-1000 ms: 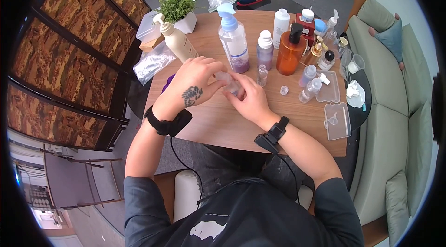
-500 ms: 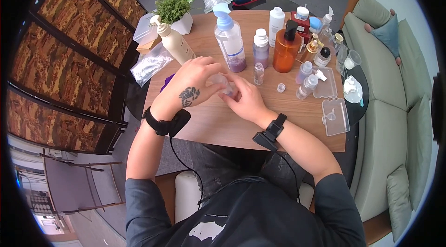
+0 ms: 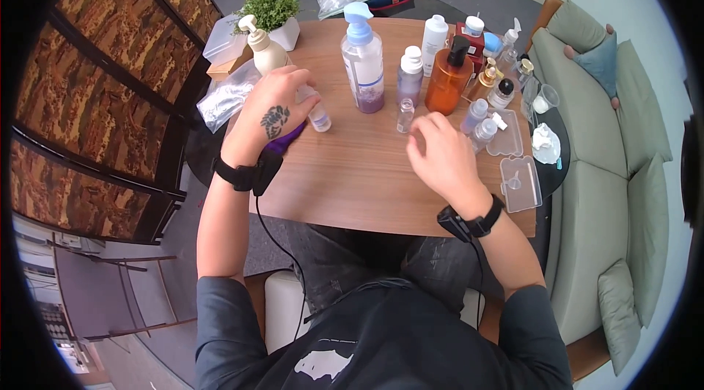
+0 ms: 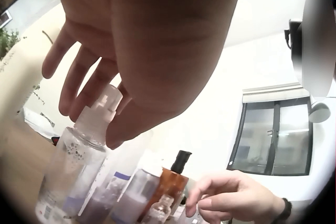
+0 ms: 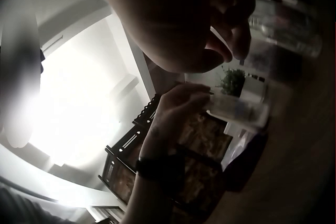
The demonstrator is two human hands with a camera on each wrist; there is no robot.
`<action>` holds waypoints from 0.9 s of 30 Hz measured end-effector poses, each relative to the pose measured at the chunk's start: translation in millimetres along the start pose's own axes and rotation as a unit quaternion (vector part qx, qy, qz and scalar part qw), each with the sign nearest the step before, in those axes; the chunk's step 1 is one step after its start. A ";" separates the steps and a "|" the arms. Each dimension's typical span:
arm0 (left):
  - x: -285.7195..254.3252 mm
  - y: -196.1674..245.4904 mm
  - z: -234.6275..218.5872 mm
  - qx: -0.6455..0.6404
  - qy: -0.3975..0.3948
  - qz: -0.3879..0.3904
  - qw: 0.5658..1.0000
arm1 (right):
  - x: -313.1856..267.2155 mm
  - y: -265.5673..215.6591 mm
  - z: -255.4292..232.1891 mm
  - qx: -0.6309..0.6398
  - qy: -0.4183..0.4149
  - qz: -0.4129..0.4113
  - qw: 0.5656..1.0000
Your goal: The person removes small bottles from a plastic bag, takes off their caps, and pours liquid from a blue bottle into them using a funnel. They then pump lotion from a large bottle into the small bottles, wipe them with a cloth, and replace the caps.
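Observation:
My left hand (image 3: 279, 102) pinches the translucent top of a small clear spray bottle (image 3: 320, 120) between thumb and fingers. In the left wrist view the bottle (image 4: 71, 169) has a label low on its side, and the other fingers hang beside the top. My right hand (image 3: 445, 157) hovers over the table with loosely bent fingers and a gap at the thumb. Just left of its fingertips stands a little clear glass bottle (image 3: 405, 117). Behind lie a large blue-topped pump bottle (image 3: 364, 67) and a smaller white-capped bottle (image 3: 410, 78) with purplish contents.
An amber pump bottle (image 3: 446, 86) and several cosmetic bottles crowd the back right. Two small bottles stand near an open plastic case (image 3: 521, 183) holding a small funnel. At left are a beige pump bottle (image 3: 268, 53), a potted plant (image 3: 273, 5) and a purple cloth (image 3: 286, 142).
My hands have parted from around the bottle. The left moved left with the spray bottle, now beside the purple cloth; the right moved right, over where a small cap lay.

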State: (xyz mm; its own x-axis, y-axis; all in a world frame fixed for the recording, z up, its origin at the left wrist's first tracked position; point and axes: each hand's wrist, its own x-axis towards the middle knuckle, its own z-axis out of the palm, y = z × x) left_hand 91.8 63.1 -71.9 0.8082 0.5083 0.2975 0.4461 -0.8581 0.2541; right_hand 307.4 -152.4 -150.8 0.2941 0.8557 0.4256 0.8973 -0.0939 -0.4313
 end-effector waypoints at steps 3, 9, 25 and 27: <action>-3.9 -10.2 10.6 -0.002 -0.014 -0.007 1.000 | -20.2 13.1 6.6 -0.121 -0.015 0.023 0.992; -10.5 1.8 4.6 0.024 0.034 0.017 0.999 | -26.1 35.5 23.1 -0.181 -0.097 0.060 0.977; -15.4 82.4 45.5 -0.294 -0.014 0.096 0.951 | -4.5 14.0 18.4 0.547 -0.121 0.190 0.806; -4.4 81.8 43.4 -0.278 0.013 0.065 0.958 | -4.0 25.1 22.6 0.495 -0.040 0.161 0.853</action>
State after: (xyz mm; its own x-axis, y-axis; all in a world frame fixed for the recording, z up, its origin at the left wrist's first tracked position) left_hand 141.4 -12.5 -92.4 0.8299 0.4083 0.3803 0.0637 -0.7464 0.6624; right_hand 321.3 -146.7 -181.3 0.4136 0.9026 0.1196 0.0458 0.1105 -0.9928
